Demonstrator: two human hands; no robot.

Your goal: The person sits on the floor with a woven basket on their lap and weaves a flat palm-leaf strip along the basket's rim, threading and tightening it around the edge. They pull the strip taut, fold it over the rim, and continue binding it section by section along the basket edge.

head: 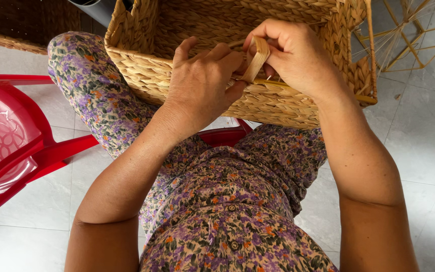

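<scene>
Home weaving spot: baskets (278,108), tiled floor (424,131)

A red plastic chair (11,146) sits off to the left on the pale tiled floor (424,146), its patterned seat catching the light — one arm of it runs right, toward the floral-print clothing (227,201) that fills the lower middle of the view. Behind the chair, up in the top left corner, there is the edge of a darker woven basket (11,25). Far across from the chair, in the top right corner, a bare wire frame (409,30) stands on the tiles — thin yellowish rods, open all through. A grey pipe (96,7) pokes in at the top, right of the dark basket.
</scene>
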